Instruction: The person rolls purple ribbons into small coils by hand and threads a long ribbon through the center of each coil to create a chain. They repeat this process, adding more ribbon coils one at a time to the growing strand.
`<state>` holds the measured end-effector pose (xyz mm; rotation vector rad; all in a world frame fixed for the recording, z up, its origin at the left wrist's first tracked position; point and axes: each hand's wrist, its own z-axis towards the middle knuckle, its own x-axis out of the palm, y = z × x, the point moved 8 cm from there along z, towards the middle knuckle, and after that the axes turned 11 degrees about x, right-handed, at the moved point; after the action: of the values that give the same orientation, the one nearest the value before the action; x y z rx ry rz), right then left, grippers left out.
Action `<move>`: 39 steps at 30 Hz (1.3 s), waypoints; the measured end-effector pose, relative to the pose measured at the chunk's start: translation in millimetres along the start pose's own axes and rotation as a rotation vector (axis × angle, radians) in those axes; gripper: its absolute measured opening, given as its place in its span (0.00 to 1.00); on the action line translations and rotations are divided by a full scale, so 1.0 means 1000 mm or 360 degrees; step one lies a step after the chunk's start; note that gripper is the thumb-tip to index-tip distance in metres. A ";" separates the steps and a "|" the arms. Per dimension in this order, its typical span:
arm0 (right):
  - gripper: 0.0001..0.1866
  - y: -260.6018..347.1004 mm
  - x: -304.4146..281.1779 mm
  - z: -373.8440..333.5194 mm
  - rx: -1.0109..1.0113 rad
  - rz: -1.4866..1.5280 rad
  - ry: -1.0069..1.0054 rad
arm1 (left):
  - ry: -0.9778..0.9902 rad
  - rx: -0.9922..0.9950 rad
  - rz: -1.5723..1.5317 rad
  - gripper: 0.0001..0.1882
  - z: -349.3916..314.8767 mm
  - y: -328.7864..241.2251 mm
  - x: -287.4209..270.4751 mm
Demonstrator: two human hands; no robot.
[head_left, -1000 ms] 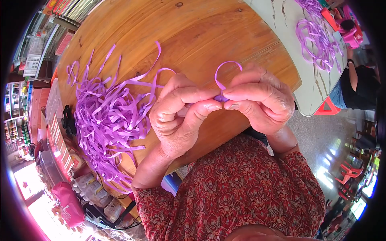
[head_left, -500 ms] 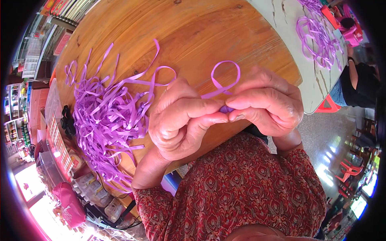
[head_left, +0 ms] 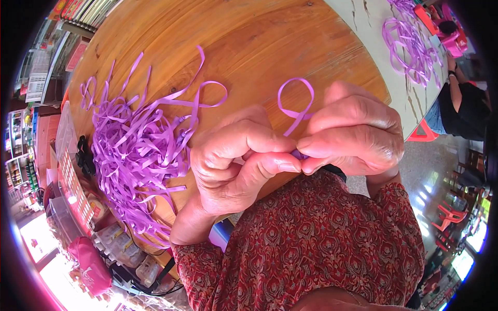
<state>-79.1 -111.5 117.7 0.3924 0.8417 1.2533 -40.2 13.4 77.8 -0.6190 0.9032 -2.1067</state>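
Between my two hands a purple ribbon point(head_left: 296, 98) is pinched, its free part curling into a loop above my fingers. My left hand point(head_left: 236, 160) presses thumb and forefinger together at the ribbon's gathered part. Right beside it, my right hand point(head_left: 358, 132) grips the same small bunched spot, most of which the fingertips hide. To the left of my left hand lies a large tangled heap of purple ribbons point(head_left: 137, 150), with several loose ends reaching out over the wooden table point(head_left: 249, 36).
A white table point(head_left: 358, 20) adjoins at the right, bearing another pile of purple ribbon point(head_left: 407, 49). Another person's arm point(head_left: 455, 93) shows beyond it. Black scissor-like handles point(head_left: 84, 155) and a pink bag point(head_left: 91, 267) lie at the left. A red chair point(head_left: 448, 215) stands on the floor.
Both hands have shifted slightly to the right with the ribbon, and its loop has moved with them. My left thumb now lies straighter along the pinch.
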 end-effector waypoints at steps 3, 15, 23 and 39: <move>0.15 0.002 -0.001 0.004 -0.0102 0.0011 0.0064 | -0.0003 -0.0091 -0.0030 0.05 0.002 -0.002 0.001; 0.15 -0.018 0.005 0.013 -0.0047 0.0060 0.0158 | -0.0347 -0.0387 -0.0580 0.05 -0.012 0.027 0.000; 0.25 -0.044 0.010 0.011 0.0127 0.0243 0.0244 | -0.0608 -0.0538 -0.0729 0.04 -0.016 0.036 -0.004; 0.14 -0.046 0.006 0.005 0.0208 0.0125 0.0176 | -0.0646 -0.0627 -0.0697 0.12 -0.027 0.048 -0.009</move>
<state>-44.2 -118.6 87.3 0.4681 1.0142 1.3057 -32.0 8.6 23.0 -1.5046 1.0154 -2.0571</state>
